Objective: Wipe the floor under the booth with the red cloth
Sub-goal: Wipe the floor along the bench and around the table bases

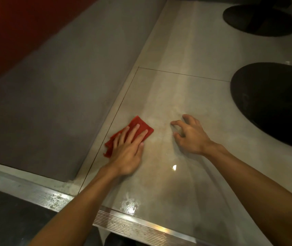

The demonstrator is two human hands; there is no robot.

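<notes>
Cloth is what I am looking at first: the red cloth (140, 124) is lying flat on the floor (177, 183), just beside the grey booth base (61, 103). The left hand (129, 148) is pressing down on the cloth's near half. Its fingers (134, 132) are lying straight and a little apart on top of the cloth, not curling round it. The right hand (192, 137) is resting near the cloth but not touching it. It is holding nothing, with its fingertips (173, 123) bent, spread wide and propping on the tile. I am guessing the cloth is soft, thin and very light, so it is going to fold or bunch up if I push from one edge. The floor is looking shiny, with a wet patch (129, 206) close to me, so I think the cloth is going to slide easily. The best place to hold it down, I think, is the middle, with a flat palm and all the fingers spread over it. I am counting one red cloth, two hands, two black round table feet (258, 20) (273, 103) on the right, and one metal strip (123, 221) along the near edge.
</notes>
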